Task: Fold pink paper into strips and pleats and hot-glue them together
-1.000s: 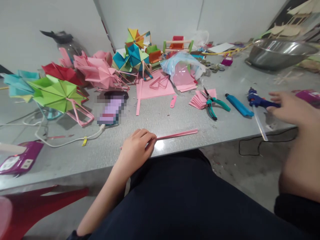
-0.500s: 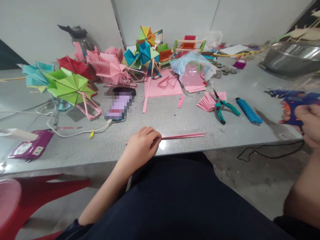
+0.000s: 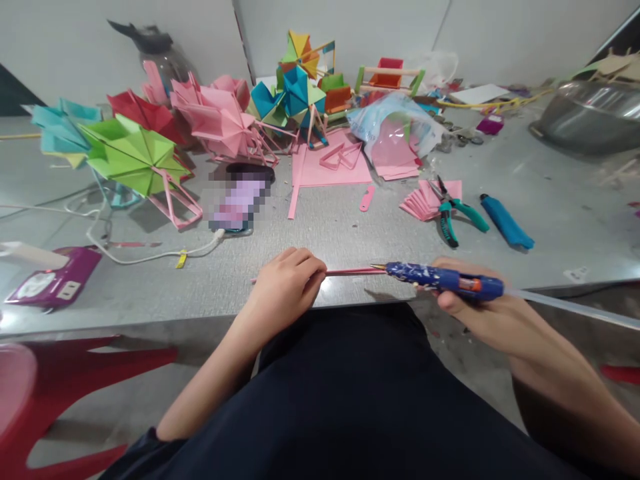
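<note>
Thin pink paper strips [image 3: 350, 271] lie along the table's front edge, partly hidden beneath my left hand [image 3: 291, 283]. That hand is closed on them, thumb and fingers pinching near the middle. My right hand [image 3: 473, 310] is wrapped around a blue hot glue gun [image 3: 435, 277] with a long clear glue stick [image 3: 570, 307] coming out of its back. The gun's metal nozzle points left, over the strips' right part; whether it touches them I cannot tell.
Pliers [image 3: 453, 212] rest on folded pink papers [image 3: 420, 201], beside a blue wrapped roll [image 3: 507, 223]. A phone [image 3: 243, 200] lies left of centre on its cable. Folded paper wheels [image 3: 137, 160] crowd the back left. A metal bowl [image 3: 590, 120] stands at far right.
My right hand has brought the glue gun from the far right to the strips' right end. My left hand keeps its hold on the strips.
</note>
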Tool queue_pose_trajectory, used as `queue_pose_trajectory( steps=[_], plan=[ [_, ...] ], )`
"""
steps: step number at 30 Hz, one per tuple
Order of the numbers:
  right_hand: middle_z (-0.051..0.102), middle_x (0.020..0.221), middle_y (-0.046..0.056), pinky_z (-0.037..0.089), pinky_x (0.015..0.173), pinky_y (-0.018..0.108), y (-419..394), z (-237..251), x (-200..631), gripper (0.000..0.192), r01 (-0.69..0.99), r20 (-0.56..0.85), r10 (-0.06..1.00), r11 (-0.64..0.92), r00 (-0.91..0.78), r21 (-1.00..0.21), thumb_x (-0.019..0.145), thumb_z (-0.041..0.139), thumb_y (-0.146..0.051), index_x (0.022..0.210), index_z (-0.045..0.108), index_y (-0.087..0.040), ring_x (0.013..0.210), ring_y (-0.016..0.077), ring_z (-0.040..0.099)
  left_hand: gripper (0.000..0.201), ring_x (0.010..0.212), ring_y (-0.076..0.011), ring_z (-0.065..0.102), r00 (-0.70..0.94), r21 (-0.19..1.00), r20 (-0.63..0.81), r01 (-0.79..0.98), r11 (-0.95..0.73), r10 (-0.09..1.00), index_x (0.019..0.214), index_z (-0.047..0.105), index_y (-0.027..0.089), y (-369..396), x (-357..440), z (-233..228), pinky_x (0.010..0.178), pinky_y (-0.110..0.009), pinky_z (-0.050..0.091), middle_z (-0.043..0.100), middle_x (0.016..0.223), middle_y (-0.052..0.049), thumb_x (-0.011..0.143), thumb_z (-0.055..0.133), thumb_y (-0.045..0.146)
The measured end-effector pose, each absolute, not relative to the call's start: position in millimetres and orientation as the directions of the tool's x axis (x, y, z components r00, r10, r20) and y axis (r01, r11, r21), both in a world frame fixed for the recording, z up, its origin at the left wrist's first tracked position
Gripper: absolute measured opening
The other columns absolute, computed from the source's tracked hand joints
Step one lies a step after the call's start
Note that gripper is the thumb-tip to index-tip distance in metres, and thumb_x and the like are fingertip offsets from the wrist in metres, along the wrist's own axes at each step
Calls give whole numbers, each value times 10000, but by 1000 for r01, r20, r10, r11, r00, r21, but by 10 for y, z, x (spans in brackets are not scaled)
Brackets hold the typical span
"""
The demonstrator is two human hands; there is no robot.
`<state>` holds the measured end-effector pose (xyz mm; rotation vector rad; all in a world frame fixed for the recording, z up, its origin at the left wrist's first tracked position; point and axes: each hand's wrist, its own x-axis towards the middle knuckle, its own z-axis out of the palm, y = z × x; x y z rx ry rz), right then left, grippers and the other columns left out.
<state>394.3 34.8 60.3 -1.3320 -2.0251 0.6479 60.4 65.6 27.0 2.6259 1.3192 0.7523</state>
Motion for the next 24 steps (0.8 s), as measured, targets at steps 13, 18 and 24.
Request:
queue_pose_trajectory(
  steps=[13,18,24],
  plan=[
    [703,877,46,483,654,360,457,411,3851,451,646,228,908,412,-353,-643,1042,590,-701,1081,634,-253,708,214,608,203,917,-235,660,508,301,372,725,-619,777,997,730,197,656,599,267,825,-374,522,750,973,-72,1099,555,209],
    [670,879,38,468,658,360,481,435,3852,469,681,230,916,398,-328,-615,1038,578,-717,1054,647,-253,704,207,578,203,913,-232,658,513,304,388,713,-631,766,985,725,190,658,604,275,824,-370,516,749,966,-68,1102,560,208],
    [684,927,46,473,680,363,503,547,3765,459,686,149,921,369,-359,-628,1018,597,-714,1022,653,-258,763,222,617,195,903,-227,653,515,301,384,714,-632,766,983,723,183,661,603,276,807,-365,508,753,968,-61,1099,567,195]
  ],
)
